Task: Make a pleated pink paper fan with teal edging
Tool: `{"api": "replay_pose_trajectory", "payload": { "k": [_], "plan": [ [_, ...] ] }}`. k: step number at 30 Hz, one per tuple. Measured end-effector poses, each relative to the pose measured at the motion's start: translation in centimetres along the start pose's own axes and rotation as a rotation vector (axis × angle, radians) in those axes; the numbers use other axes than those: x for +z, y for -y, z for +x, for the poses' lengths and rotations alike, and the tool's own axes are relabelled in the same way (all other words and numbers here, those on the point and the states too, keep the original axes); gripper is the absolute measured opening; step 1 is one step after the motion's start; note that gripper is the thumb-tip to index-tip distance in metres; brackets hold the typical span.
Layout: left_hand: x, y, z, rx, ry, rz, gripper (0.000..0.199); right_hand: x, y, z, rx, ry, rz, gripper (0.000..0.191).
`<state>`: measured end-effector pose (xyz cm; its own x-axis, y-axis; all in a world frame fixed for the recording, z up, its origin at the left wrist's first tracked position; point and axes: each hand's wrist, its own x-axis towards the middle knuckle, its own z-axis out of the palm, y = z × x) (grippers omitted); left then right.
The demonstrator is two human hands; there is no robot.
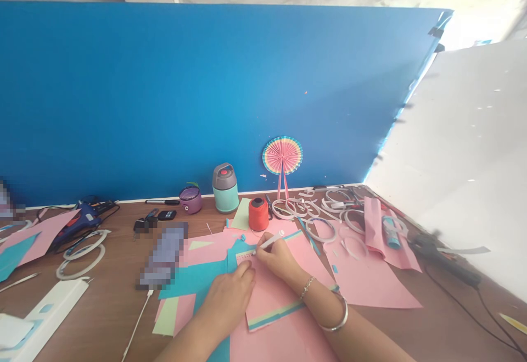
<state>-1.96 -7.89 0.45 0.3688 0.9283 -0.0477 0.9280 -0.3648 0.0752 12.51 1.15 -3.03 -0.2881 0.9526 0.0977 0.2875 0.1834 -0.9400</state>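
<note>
My right hand [278, 257] grips a white pen [275, 239], its tip down near the upper left corner of a pink paper sheet [280, 290]. The sheet has yellow and blue bands along its edges, and small dark marks in a row show at that corner. My left hand [231, 298] rests with its fingers laid on the sheet's left edge, just below the marks. Beneath lie blue paper [193, 278] and more pink paper [263, 348]. A red thread spool [258, 215] stands just beyond my hands.
A round pleated paper fan [282, 156] leans against the blue partition [206, 87]. White paper rings [321, 230] and pink scraps [370, 279] lie to the right. A phone [162, 255], a power strip [53, 318] and a blue glue gun [84, 216] lie left; a teal-grey jar [225, 189] stands behind.
</note>
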Motion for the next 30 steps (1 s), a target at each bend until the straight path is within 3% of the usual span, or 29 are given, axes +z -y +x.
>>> {"api": "replay_pose_trajectory", "payload": {
  "k": [5,26,30],
  "plan": [
    [0.07,0.06,-0.02,-0.004,0.004,-0.007,0.038,-0.43,0.14,0.06,0.008,-0.085,0.027,0.002],
    [0.02,-0.05,-0.02,0.004,-0.014,-0.017,0.04,-0.42,0.08,0.02,0.023,-0.003,-0.008,0.007],
    [0.09,-0.05,-0.07,0.0,-0.018,-0.009,0.039,-0.63,0.31,0.05,0.023,-0.071,-0.006,0.005]
  ]
}}
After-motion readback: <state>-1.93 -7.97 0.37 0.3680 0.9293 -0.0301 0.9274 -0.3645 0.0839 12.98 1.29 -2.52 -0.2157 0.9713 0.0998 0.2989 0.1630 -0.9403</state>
